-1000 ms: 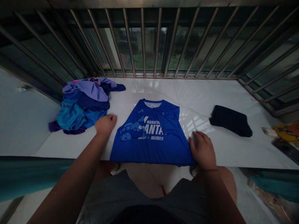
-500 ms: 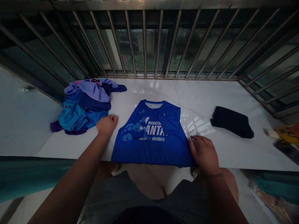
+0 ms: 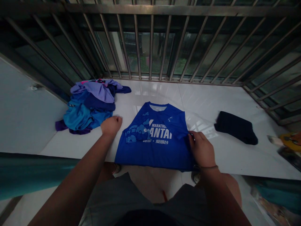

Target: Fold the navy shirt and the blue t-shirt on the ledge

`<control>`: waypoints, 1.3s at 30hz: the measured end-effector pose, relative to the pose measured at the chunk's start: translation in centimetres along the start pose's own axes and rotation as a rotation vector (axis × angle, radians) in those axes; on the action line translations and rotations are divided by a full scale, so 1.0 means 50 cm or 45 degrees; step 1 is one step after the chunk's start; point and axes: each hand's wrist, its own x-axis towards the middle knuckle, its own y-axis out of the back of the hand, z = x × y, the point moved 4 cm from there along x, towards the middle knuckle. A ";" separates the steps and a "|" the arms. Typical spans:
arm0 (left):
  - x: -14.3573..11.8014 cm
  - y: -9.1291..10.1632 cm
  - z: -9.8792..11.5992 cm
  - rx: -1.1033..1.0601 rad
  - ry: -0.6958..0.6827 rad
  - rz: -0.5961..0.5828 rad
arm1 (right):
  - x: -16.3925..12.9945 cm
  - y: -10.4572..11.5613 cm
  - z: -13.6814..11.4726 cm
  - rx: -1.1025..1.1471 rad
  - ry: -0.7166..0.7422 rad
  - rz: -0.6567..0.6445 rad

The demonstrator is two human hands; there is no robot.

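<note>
A blue sleeveless running shirt (image 3: 155,153) with white lettering lies spread on the white ledge (image 3: 199,97), its neckline away from me and its hem at the front edge. My right hand (image 3: 202,148) pinches the shirt's right side near the armhole. Curled into a fist, my left hand (image 3: 112,126) rests on the ledge to the left of the shirt, apart from it; nothing shows in its fingers. Beside that hand sits a heap of blue and purple clothes (image 3: 90,106).
A dark folded garment (image 3: 236,127) lies at the right of the ledge. Metal bars (image 3: 151,47) stand along the back, before a window. Several small items, one of them yellow (image 3: 290,141), are at the far right. My legs are under the front edge.
My right hand has moved up along the shirt's side and now grips the fabric there. The fold over the chest has opened out, showing more lettering. The view has shifted slightly.
</note>
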 end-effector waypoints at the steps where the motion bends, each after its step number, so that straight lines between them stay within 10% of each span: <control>1: 0.000 0.000 0.000 -0.002 -0.002 -0.001 | -0.002 0.008 0.011 -0.017 -0.017 0.023; 8: -0.003 0.007 0.003 -0.002 -0.019 -0.014 | -0.016 0.006 0.083 -0.110 -0.020 -0.368; 15: -0.002 0.007 0.003 0.004 -0.010 -0.020 | -0.035 0.023 0.017 -0.005 0.142 -0.100; 22: 0.000 0.004 0.001 -0.005 -0.006 -0.031 | -0.027 -0.048 -0.028 0.143 0.132 -0.239; 29: 0.000 0.005 0.002 -0.006 -0.016 -0.037 | -0.029 0.010 -0.032 0.269 0.229 -0.026; 39: -0.001 0.005 0.002 -0.019 -0.024 -0.020 | -0.065 -0.023 -0.008 0.243 0.370 -0.294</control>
